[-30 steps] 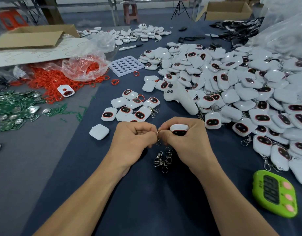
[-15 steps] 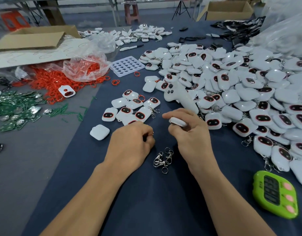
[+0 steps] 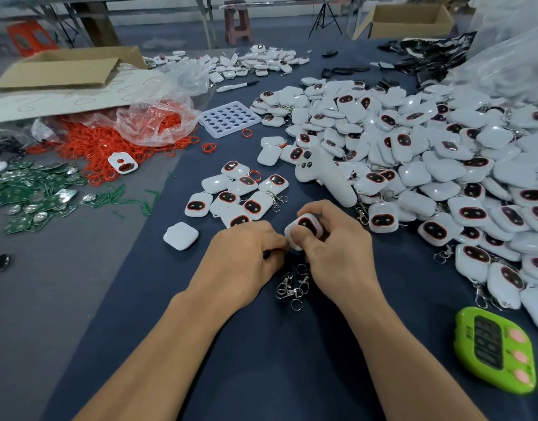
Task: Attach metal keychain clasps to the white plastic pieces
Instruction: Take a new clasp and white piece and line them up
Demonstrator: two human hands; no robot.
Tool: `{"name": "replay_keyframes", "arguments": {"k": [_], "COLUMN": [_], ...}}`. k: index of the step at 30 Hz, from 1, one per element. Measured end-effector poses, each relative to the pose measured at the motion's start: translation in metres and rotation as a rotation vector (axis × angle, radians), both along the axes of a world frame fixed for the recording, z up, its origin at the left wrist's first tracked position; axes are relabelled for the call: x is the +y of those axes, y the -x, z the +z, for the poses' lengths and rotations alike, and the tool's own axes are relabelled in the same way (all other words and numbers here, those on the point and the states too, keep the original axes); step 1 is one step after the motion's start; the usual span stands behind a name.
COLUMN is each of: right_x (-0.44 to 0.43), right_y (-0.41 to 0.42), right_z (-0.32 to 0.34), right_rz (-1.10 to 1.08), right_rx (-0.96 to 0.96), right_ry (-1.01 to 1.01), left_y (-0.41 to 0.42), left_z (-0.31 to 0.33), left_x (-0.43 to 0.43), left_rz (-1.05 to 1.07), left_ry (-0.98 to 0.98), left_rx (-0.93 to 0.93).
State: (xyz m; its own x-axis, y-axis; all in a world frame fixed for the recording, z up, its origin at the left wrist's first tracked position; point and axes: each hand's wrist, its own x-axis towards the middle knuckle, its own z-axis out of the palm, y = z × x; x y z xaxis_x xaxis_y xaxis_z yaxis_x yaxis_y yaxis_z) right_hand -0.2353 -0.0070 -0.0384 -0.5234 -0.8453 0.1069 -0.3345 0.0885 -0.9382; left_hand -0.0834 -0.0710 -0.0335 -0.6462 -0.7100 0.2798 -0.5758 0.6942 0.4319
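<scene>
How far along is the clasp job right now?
Done: several pieces in the right pile already show clasps. In hand: the right hand grips one white piece, the left hand works at its corner, clasp hidden. Left: loose clasps on the cloth, and a bare white piece at left.

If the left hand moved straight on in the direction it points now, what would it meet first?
Most likely the white plastic piece that the right hand holds; the left hand looks almost against it, though depth is unclear.

glossy white plastic piece [image 3: 305, 227], shiny metal clasps [image 3: 293, 285]
</scene>
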Motion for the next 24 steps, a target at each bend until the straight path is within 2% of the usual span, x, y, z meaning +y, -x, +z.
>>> {"name": "replay_keyframes", "arguments": {"k": [7,24], "right_x": [-0.0012,0.004], "right_y": [0.0019,0.0011], "right_z": [-0.0035,-0.0011], "right_rz": [0.036,0.029], "right_rx": [0.081,0.047], "right_ry": [-0.012,-0.009], "left_y": [0.0008,0.0044], "left_z": [0.003,0.0002], "left_x": [0.0024,0.0072], "left_rz": [0.024,0.092], "left_ry": [-0.06,-0.06], "left_rx": [-0.036,-0.045]}}
